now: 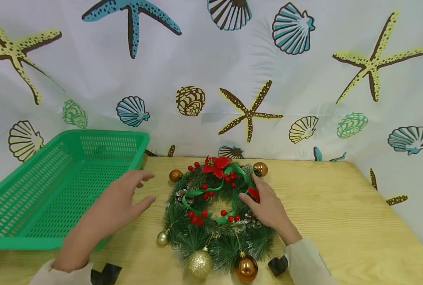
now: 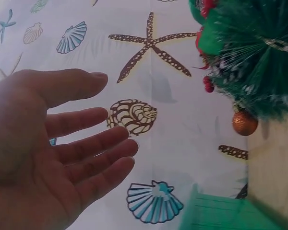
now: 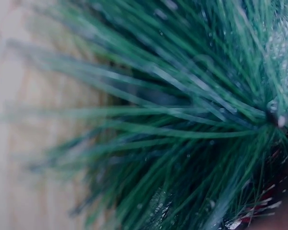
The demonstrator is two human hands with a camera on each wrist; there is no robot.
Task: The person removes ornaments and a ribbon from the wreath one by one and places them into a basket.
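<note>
A green Christmas wreath [image 1: 186, 229] lies on the wooden table, trimmed with red berries, a green ribbon, pine cones and a red poinsettia [image 1: 215, 166]. Gold and copper baubles hang around its edge, among them a glittery gold bauble [image 1: 200, 264] and a copper bauble [image 1: 246, 268] at the front. My right hand [image 1: 268, 206] rests over the wreath's right side, fingers fairly straight beside a smaller red flower. Pine needles [image 3: 182, 124] fill the right wrist view. My left hand [image 1: 120, 202] hovers left of the wreath, fingers relaxed and thumb apart, palm bare in the left wrist view.
An open green plastic basket [image 1: 140, 152] with slotted walls stands on the table's left side. Behind the table hangs a white cloth [image 1: 197, 59] printed with shells and starfish. Bare wood tabletop [image 1: 332, 213] extends to the right of the wreath.
</note>
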